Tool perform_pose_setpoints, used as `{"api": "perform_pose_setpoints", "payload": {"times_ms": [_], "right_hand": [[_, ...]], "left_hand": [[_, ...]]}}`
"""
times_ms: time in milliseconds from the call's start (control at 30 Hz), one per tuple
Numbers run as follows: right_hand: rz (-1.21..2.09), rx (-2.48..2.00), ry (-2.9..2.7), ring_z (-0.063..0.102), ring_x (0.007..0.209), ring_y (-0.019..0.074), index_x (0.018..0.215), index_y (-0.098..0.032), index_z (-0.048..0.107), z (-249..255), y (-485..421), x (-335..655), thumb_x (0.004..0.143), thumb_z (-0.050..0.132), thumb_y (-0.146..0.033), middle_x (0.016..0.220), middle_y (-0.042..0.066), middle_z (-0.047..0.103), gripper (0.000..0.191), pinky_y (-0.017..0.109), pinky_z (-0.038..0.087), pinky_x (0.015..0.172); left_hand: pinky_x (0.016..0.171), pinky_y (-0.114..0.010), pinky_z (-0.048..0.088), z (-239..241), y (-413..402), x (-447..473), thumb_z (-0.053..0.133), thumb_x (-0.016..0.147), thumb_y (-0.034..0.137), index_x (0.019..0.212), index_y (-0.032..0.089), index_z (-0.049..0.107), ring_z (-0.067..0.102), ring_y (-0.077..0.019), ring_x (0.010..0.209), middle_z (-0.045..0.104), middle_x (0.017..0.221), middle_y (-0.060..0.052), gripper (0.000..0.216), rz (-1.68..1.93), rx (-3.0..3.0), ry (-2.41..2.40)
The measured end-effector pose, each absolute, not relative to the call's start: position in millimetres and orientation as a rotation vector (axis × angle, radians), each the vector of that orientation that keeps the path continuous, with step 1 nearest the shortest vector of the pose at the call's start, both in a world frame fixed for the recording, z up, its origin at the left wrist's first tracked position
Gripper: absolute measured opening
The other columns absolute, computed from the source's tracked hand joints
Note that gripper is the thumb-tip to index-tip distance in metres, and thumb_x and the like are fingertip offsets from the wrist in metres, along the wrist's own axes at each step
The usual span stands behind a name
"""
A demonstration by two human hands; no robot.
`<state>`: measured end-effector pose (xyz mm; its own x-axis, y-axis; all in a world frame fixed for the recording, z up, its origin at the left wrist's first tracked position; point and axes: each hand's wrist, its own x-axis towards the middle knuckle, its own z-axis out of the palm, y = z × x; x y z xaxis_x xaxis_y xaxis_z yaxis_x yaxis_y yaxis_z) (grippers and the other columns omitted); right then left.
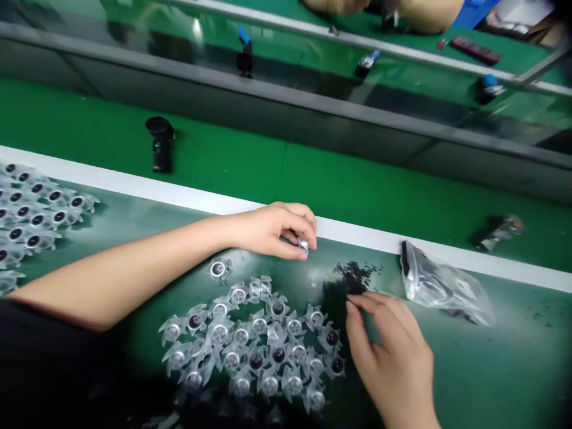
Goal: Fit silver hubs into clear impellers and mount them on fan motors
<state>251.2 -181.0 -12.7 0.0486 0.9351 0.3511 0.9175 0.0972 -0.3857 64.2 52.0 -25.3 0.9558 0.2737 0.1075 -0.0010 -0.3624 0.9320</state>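
My left hand (279, 229) pinches a small clear plastic fan wheel (304, 243) between thumb and fingers, just above the green mat. Most of that wheel is hidden by the fingers. My right hand (393, 345) is closed in a pinch beside a scatter of tiny black pieces (355, 274); whatever is between its fingertips is too small to make out. Below both hands lies a cluster of clear fan wheels (260, 323), some with silver hubs and some with black centres. A single fan wheel (218, 270) lies under my left forearm's edge.
Rows of black-centred fan wheels (37, 220) lie at the left. A clear bag (440, 286) is on the right. Beyond the white strip (366, 238), a black part (161, 144) and a metallic part (500, 231) lie on the green belt. Another person's arms (424, 13) are across the line.
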Motion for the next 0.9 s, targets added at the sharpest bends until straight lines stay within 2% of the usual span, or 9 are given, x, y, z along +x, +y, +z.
{"api": "perform_pose_setpoints", "payload": {"times_ms": [100,167,233,367,467,600,700,800,900], "right_hand": [[0.110,-1.804,-1.920,0.063,0.091,0.0184,0.102,-0.016,0.065,-14.6,-170.9,262.4,0.095,0.062,-0.015,0.098,0.007,0.067,0.008,0.033,0.051,0.085],[0.170,-1.789,-1.987,0.063,0.090,0.0191,0.101,-0.016,0.065,-14.8,-162.0,261.9,0.095,0.062,-0.016,0.097,0.007,0.067,0.007,0.034,0.051,0.085],[0.225,-1.792,-2.051,0.062,0.089,0.0202,0.099,-0.015,0.065,-13.7,-154.1,258.7,0.095,0.061,-0.015,0.095,0.007,0.067,0.005,0.035,0.051,0.082],[0.251,-1.814,-2.147,0.061,0.084,0.0224,0.094,-0.015,0.066,-7.6,-144.8,253.1,0.096,0.059,-0.017,0.091,0.008,0.067,0.008,0.036,0.049,0.075],[0.159,-1.878,-2.208,0.059,0.078,0.0238,0.086,-0.015,0.066,-1.2,-140.9,246.6,0.096,0.055,-0.019,0.087,0.009,0.066,0.015,0.037,0.048,0.070],[-0.024,-1.987,-2.324,0.054,0.066,0.0240,0.072,-0.018,0.061,5.4,-136.7,230.2,0.093,0.051,-0.015,0.071,0.009,0.058,0.023,0.039,0.044,0.062],[-0.022,-2.073,-2.315,0.053,0.064,0.0251,0.067,-0.020,0.056,4.0,-133.9,221.9,0.091,0.050,-0.013,0.065,0.009,0.054,0.026,0.039,0.041,0.057],[0.089,-2.105,-2.174,0.053,0.066,0.0243,0.068,-0.021,0.053,-1.3,-129.8,225.2,0.090,0.052,-0.014,0.067,0.009,0.055,0.023,0.037,0.040,0.057],[0.171,-2.070,-2.040,0.056,0.067,0.0198,0.080,-0.021,0.054,-3.2,-126.6,232.9,0.091,0.052,-0.016,0.073,0.004,0.058,0.012,0.033,0.045,0.061]], "left_hand": [[0.093,-0.024,0.057,-28.6,49.5,59.6,0.078,0.083,0.020,0.107,0.018,0.074,0.069,-0.0142,0.102,0.067,0.118,-0.009,0.025,0.299,1.860,0.193],[0.094,-0.026,0.059,-28.5,48.3,57.9,0.082,0.078,0.018,0.116,0.019,0.070,0.071,-0.0144,0.101,0.071,0.117,-0.007,0.039,0.265,1.776,0.268],[0.093,-0.027,0.060,-28.5,46.9,58.1,0.084,0.075,0.018,0.117,0.018,0.069,0.072,-0.0146,0.099,0.073,0.114,-0.006,0.045,0.266,1.736,0.322],[0.090,-0.026,0.061,-30.9,45.4,60.4,0.086,0.074,0.021,0.107,0.017,0.074,0.072,-0.0161,0.097,0.074,0.111,-0.007,0.035,0.305,1.822,0.317],[0.090,-0.026,0.062,-32.7,45.6,61.5,0.085,0.075,0.022,0.107,0.016,0.074,0.072,-0.0164,0.098,0.073,0.112,-0.008,0.034,0.324,1.842,0.310],[0.093,-0.026,0.061,-33.2,45.9,61.4,0.083,0.077,0.019,0.104,0.015,0.075,0.072,-0.0162,0.100,0.072,0.113,-0.009,0.029,0.367,1.853,0.298],[0.094,-0.027,0.061,-33.2,44.8,60.9,0.083,0.077,0.017,0.102,0.016,0.075,0.071,-0.0155,0.099,0.071,0.114,-0.008,0.026,0.388,1.846,0.294],[0.097,-0.028,0.060,-32.7,40.9,61.7,0.083,0.075,0.016,0.100,0.015,0.076,0.072,-0.0152,0.101,0.070,0.115,-0.008,0.026,0.438,1.719,0.317],[0.098,-0.032,0.061,-29.6,32.2,64.2,0.088,0.068,0.018,0.098,0.015,0.075,0.073,-0.0169,0.101,0.072,0.111,-0.007,0.033,0.473,1.449,0.395]]}}
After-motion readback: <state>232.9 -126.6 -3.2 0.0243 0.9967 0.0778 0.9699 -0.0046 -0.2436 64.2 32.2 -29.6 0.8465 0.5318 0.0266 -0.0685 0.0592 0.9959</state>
